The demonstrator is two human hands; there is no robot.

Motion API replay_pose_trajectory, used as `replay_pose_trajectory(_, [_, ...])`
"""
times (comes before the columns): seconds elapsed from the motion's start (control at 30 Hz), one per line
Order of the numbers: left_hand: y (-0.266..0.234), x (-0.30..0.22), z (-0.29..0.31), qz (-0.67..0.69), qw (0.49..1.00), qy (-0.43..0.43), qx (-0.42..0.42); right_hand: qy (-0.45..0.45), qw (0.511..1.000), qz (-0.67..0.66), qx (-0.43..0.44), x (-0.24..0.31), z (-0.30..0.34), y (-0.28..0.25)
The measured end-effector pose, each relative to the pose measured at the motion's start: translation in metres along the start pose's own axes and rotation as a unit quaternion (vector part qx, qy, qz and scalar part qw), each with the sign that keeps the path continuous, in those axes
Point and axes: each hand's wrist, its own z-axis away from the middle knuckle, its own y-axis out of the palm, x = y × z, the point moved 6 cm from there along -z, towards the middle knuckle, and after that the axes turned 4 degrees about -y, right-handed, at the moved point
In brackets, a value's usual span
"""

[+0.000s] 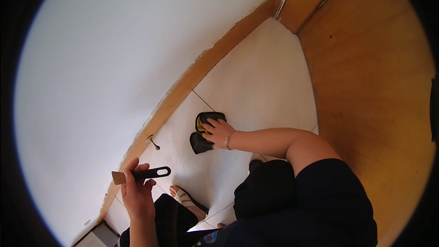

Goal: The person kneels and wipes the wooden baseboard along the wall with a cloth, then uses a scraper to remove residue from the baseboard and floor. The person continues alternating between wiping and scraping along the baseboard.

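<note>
In my left hand [138, 194], at the lower left, is a flat tool [145, 174] with a black handle, a long hole at one end and a tan, blunt-edged piece at the other. The fingers wrap round its middle. My right hand [220, 135] reaches down toward the floor, its fingers spread over a soft black thing with yellow parts [201, 142]. The hand hides much of that thing, so its kind cannot be told. A bracelet [227, 142] circles my right wrist.
A white wall [105, 64] with a worn wooden baseboard [183, 80] runs along the left. From the baseboard sticks a small metal doorstop [154, 143]. A wooden door [366, 73] stands at right. My sandalled foot [185, 199] rests on the pale tiled floor [260, 82].
</note>
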Motion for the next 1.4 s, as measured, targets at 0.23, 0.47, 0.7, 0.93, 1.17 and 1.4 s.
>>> replay_pose_trajectory(0.23, [-0.006, -0.045, 0.0, -0.07, 0.988, 0.139, 0.006, 0.116, 0.98, 0.071, -0.145, -0.071, 0.079, -0.003])
replay_pose_trajectory(0.47, [-0.014, -0.076, -0.003, -0.108, 0.973, 0.203, -0.029, 0.395, 0.91, 0.113, -0.061, -0.201, 0.119, -0.082])
replay_pose_trajectory(0.7, [-0.008, -0.079, -0.004, -0.129, 0.968, 0.214, -0.002, 0.464, 0.867, 0.091, -0.154, -0.228, 0.098, -0.081])
replay_pose_trajectory(0.93, [0.012, -0.089, -0.016, -0.126, 0.96, 0.248, -0.002, 0.155, 0.983, 0.035, -0.096, -0.089, 0.062, -0.018])
replay_pose_trajectory(1.17, [-0.056, -0.145, -0.024, -0.154, 0.902, 0.38, -0.139, 0.51, 0.833, -0.038, -0.212, -0.228, 0.151, -0.093])
replay_pose_trajectory(1.4, [-0.09, -0.165, -0.038, -0.18, 0.883, 0.38, -0.208, 0.533, 0.835, 0.085, -0.104, -0.367, 0.155, -0.112])
